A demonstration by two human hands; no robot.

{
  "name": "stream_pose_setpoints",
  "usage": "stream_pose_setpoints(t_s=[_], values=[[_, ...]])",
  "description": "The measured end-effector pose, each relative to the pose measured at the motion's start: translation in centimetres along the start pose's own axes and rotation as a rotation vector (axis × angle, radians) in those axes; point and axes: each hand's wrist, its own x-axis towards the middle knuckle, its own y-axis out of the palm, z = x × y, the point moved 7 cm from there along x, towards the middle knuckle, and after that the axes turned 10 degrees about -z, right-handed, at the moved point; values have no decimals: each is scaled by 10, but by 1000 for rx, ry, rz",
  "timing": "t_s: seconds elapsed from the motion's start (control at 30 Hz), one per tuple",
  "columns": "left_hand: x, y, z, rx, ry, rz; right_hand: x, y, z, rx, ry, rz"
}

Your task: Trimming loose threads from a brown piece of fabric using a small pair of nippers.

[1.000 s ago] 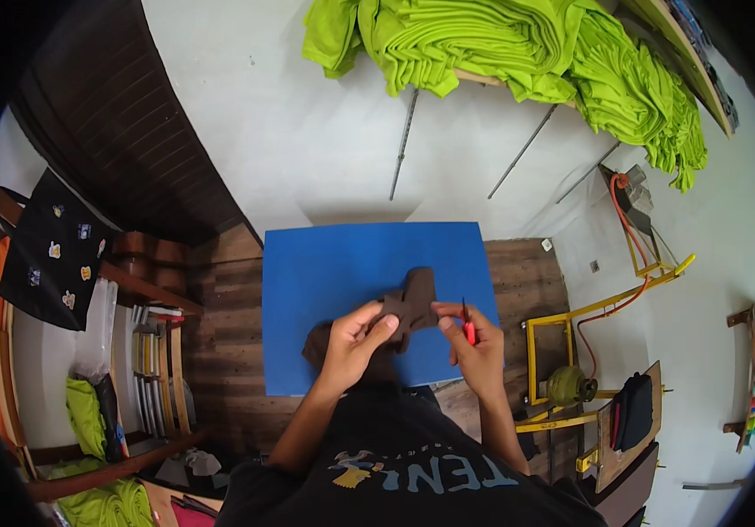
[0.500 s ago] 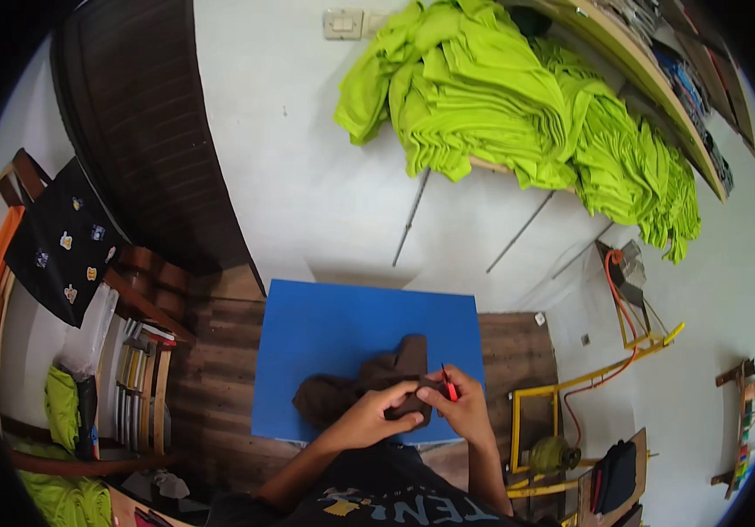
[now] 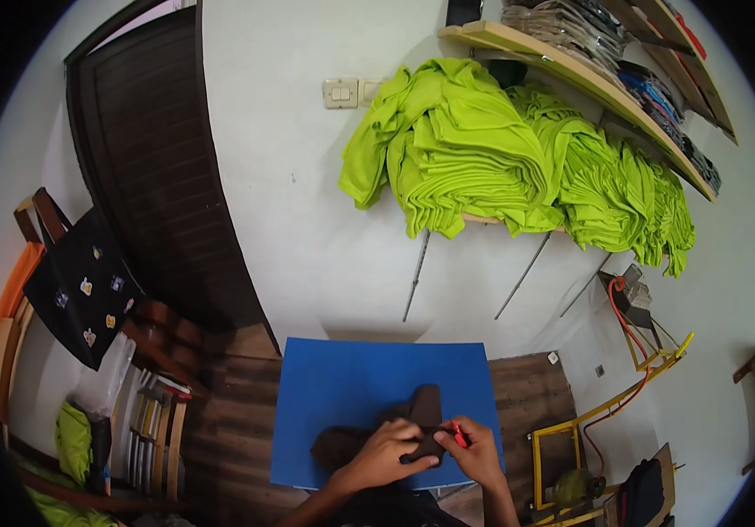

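Dark brown cloth (image 3: pixel 339 448) lies bunched on the near part of a blue tabletop (image 3: pixel 368 378), with one narrow piece of it stretching away from me. My left hand (image 3: pixel 383 458) is closed on the cloth, its fingers curled over a fold and its thumb toward the right. Close beside it, my right hand (image 3: pixel 476 457) pinches the cloth's right edge between thumb and finger. That same hand keeps a small red tool (image 3: pixel 458 433) tucked in its fingers; its exact kind is too small to make out.
Lime-green garments (image 3: pixel 483 149) are piled on a wall shelf beyond the table, beneath a wooden shelf (image 3: pixel 570 75) of folded clothes. A dark door (image 3: pixel 144 176) and a black bag (image 3: pixel 83 290) are at left. A yellow metal frame (image 3: pixel 606 408) stands at right.
The whole view has tilted up, so the table and hands sit lower in it. My left fingers have curled further over the cloth. The red tool stays in my right hand.
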Motion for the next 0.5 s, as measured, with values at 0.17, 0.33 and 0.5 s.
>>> stream_pose_setpoints(t_s=[0.17, 0.33, 0.5], values=[[-40, 33, 10, -236, -256, 185, -16, -16, 26, 126, -107, -107], [-59, 27, -8, 9, -120, 202, -39, -38, 58, 95, -277, -246], [-55, -10, -69, 156, 200, 90, -59, -76, 76, 205, -400, -603]])
